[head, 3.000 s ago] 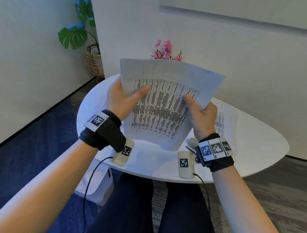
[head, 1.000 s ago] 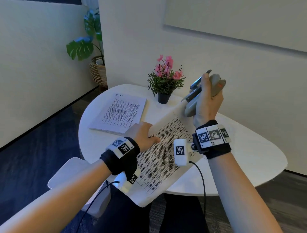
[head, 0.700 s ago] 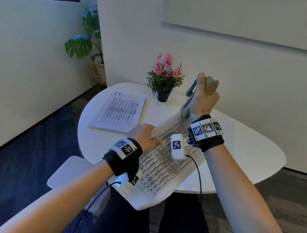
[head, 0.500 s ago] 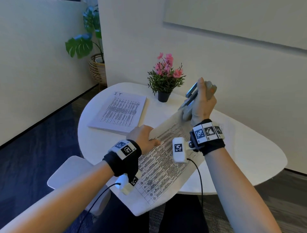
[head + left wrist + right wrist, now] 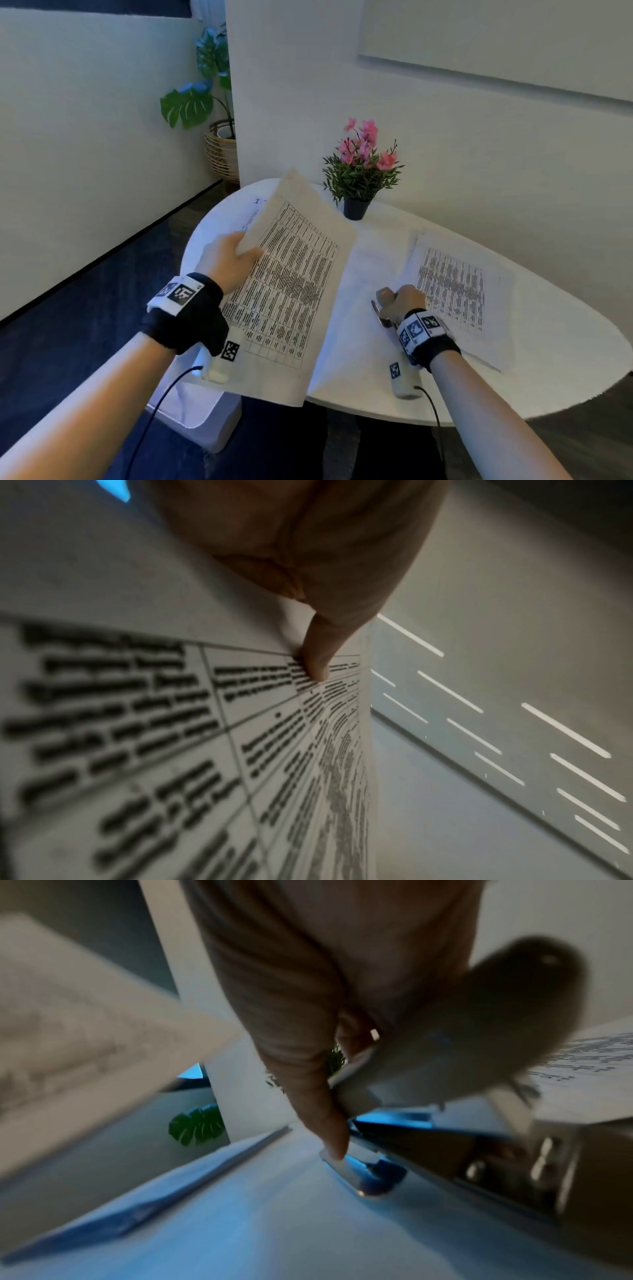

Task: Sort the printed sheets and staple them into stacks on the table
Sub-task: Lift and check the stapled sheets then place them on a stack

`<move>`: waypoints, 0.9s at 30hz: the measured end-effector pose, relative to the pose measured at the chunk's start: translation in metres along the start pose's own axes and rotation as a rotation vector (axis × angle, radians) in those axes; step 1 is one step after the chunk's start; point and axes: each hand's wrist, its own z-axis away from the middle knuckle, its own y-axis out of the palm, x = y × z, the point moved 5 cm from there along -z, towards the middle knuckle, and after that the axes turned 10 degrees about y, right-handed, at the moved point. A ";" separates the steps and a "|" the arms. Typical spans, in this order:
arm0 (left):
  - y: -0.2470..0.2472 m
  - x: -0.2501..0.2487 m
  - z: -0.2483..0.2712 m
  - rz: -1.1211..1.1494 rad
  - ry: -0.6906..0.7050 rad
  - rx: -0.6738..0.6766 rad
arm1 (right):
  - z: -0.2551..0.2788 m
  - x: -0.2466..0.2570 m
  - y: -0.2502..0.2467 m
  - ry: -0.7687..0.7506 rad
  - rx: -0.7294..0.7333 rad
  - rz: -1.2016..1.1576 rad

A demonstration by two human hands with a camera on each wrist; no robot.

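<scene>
- The left hand (image 5: 227, 262) no longer presses the printed set (image 5: 291, 294) flat on the worktop (image 5: 548, 370); it now pinches the set's left edge and holds it lifted and tilted over the worktop's left side.
- The right hand (image 5: 406, 305) has come down from mid-air, and the stapler (image 5: 383, 303) it grips now sits low at the worktop.
- A second printed stack (image 5: 459, 294) now shows, lying right of the stapler.

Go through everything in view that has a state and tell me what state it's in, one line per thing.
Left hand: pinches the lifted sheets' edge.
Lifted sheets: raised, tilted off the table.
Right hand: grips the stapler.
Stapler: down at the table.
Right stack: lying flat.
Far-left stack: flat, mostly hidden.
Flower pot: upright.
</scene>
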 end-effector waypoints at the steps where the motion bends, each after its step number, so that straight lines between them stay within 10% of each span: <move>1: -0.007 -0.002 -0.001 0.041 0.012 -0.031 | -0.004 0.002 0.006 -0.002 -0.006 0.059; 7: -0.025 0.004 -0.013 0.292 0.038 -0.144 | -0.012 0.015 0.012 -0.095 -0.010 0.058; 10: -0.022 0.014 -0.019 0.426 0.005 -0.164 | 0.011 0.035 -0.002 -0.274 -0.068 -0.323; 15: -0.006 0.038 -0.028 0.596 -0.119 -0.231 | 0.056 0.076 0.028 -0.285 0.538 -0.819; 27: 0.023 0.172 0.008 -0.008 -0.274 -0.222 | 0.010 0.166 0.036 -0.390 0.228 -0.633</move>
